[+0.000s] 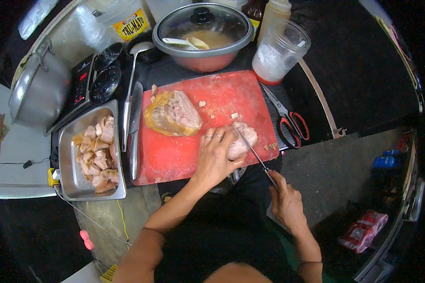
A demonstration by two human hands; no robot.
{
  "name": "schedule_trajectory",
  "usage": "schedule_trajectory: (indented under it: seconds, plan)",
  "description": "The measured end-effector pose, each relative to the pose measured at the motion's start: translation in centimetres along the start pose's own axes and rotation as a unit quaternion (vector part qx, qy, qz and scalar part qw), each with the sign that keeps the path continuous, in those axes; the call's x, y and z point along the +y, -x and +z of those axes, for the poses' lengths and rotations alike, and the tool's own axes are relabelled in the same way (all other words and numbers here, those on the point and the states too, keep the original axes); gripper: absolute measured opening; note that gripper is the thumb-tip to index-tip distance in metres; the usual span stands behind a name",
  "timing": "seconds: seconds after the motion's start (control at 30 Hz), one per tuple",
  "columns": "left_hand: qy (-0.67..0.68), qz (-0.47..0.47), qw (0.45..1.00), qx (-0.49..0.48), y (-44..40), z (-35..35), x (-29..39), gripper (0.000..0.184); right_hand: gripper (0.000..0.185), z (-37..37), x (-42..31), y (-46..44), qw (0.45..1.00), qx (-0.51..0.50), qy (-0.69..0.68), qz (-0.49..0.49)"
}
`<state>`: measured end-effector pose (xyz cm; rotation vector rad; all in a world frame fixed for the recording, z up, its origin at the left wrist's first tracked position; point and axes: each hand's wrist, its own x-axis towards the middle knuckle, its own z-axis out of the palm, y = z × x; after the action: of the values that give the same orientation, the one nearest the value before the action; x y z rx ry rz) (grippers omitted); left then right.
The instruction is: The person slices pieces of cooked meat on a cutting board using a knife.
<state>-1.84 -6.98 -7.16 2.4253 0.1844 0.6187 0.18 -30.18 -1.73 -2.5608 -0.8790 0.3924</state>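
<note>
On the red cutting board (167,160), my left hand (216,152) presses a pale piece of cooked chicken (245,134) down, fingers bent over its left side. The handle of a knife is gripped in my right hand (287,200). Its narrow blade (255,153) slants up and left onto the meat, close to my left fingertips; how deep it cuts I cannot tell. A larger chicken chunk with yellow skin (174,113) lies to the left of my hands, with small scraps near it. Cut chicken pieces (98,158) fill part of a steel tray (67,181) at the left.
A second knife (135,137) and a ladle (128,101) lie along the board's left edge. Red-handled scissors (288,122) rest at its right. Behind stand a lidded pot (203,52), a clear plastic container (281,52) and a mayo tub (125,23). A metal pot (40,89) is far left.
</note>
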Motion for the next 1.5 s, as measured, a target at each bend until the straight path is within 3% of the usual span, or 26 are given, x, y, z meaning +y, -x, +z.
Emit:
schedule_trajectory:
  seconds: [0.67, 0.87, 1.1, 1.37, 1.5]
  plan:
    - [0.005, 0.009, 1.0, 0.002, 0.0, -0.1, -0.3, 0.048, 0.051, 1.8, 0.4, -1.8, 0.997, 0.024, 0.054, -0.048]
    - [-0.001, 0.009, 1.0, 0.019, 0.1, 0.3, -0.3, 0.049, 0.048, 3.5, 0.1, -5.4, 0.996, 0.041, 0.01, -0.079]
    - [-0.017, 0.009, 0.999, 0.031, 0.1, 0.6, -0.4, 0.045, 0.047, 3.5, 0.6, -0.9, 1.0, 0.02, 0.0, -0.021]
    - [-0.048, -0.01, 0.998, 0.041, 0.3, 0.0, -0.6, 0.057, 0.049, 1.3, -0.6, 1.6, 0.997, -0.037, -0.013, 0.059]
    - [0.036, -0.009, 0.999, 0.027, 0.9, -1.5, -0.9, 0.056, 0.048, 1.8, 0.1, 1.1, 0.999, 0.023, -0.042, 0.002]
